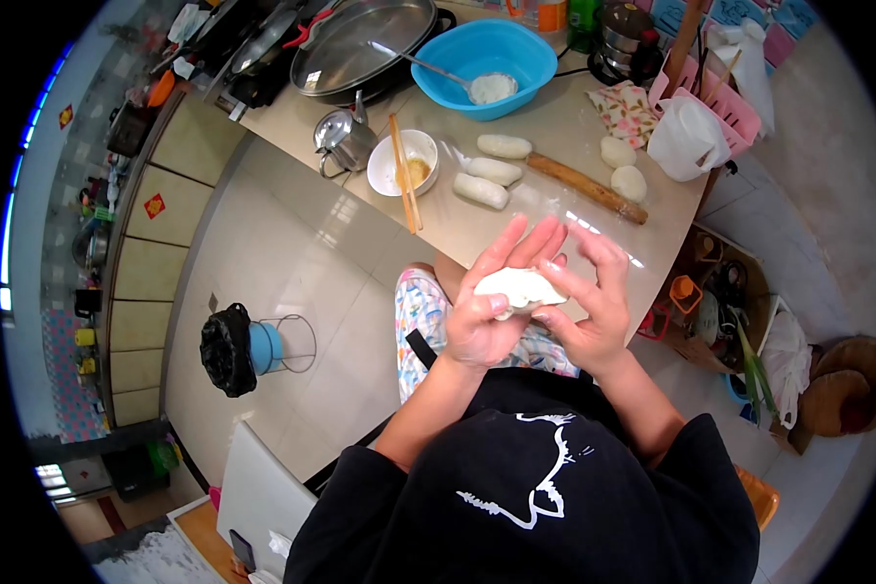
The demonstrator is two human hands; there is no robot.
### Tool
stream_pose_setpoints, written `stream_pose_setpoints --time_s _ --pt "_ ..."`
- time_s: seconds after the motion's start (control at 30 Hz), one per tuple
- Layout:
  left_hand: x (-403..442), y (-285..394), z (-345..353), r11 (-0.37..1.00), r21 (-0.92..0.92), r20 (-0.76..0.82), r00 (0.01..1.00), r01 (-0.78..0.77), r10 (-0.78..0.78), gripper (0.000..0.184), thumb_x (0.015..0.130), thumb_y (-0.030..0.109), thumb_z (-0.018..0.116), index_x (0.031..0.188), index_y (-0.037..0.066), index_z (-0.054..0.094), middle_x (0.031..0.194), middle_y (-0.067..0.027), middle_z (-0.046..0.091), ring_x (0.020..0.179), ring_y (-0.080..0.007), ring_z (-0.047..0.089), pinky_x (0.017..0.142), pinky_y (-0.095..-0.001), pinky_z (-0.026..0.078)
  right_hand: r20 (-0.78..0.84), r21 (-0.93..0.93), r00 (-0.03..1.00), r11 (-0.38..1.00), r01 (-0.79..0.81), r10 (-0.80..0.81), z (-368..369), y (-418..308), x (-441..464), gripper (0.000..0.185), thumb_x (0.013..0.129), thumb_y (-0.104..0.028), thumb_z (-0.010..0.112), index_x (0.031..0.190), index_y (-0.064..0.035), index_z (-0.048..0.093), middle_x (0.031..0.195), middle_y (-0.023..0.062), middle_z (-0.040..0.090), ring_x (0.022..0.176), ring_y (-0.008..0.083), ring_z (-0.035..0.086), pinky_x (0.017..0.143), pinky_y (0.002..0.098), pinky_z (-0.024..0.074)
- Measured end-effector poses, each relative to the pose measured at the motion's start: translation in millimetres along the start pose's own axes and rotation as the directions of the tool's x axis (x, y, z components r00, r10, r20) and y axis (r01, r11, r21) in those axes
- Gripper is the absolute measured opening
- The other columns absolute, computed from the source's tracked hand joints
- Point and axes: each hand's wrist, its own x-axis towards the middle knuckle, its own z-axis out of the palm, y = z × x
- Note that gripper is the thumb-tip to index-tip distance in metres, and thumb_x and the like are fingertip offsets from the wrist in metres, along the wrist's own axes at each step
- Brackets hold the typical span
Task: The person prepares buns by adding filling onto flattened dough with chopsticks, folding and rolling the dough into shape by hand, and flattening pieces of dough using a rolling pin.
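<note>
A piece of white dough [518, 286], folded with an uneven edge, lies across my left hand [485, 329], with the thumb pressed on its near side. My right hand [599, 310] curls over the dough's other end, its thumb and fingers touching the edge. Both hands are above my lap at the near edge of the table. Just beyond them are several dough rolls [481, 191] and a wooden rolling pin [586, 189]. Two round dough pieces [629, 184] sit to the right of the pin.
A white bowl [379, 177] with chopsticks [403, 167] across it stands near the table's left edge, beside a metal kettle [346, 138]. Farther back are a blue basin [485, 51], a large lidded pan [362, 44] and a pink basket [735, 119].
</note>
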Motion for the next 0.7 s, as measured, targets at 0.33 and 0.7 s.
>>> stream_pose_setpoints --time_s 0.33,0.7 --pt "1 -14 9 0.984 -0.007 -0.364 0.916 0.177 -0.168 0.046 0.097 0.026 0.047 0.136 0.004 0.035 0.134 -0.0260 0.043 0.128 -0.0368 0.041 0.103 -0.0473 0.040 -0.048 -0.048 0.989 0.989 0.139 -0.141 6 12 -14 0.036 0.060 -0.003 0.080 0.095 -0.0058 0.069 0.098 0.0086 0.063 0.088 0.0259 0.057 0.071 0.0338 0.0483" --pt "-3 -20 5 0.991 0.058 -0.212 0.972 0.117 -0.102 0.055 0.094 0.013 0.047 0.143 0.002 0.026 0.139 -0.0280 0.038 0.131 -0.0406 0.036 0.107 -0.0481 0.036 -0.001 -0.092 0.988 0.984 0.152 -0.153 5 11 -20 0.034 0.056 0.000 0.077 0.088 -0.0089 0.070 0.104 0.0071 0.061 0.092 0.0252 0.051 0.074 0.0340 0.0444"
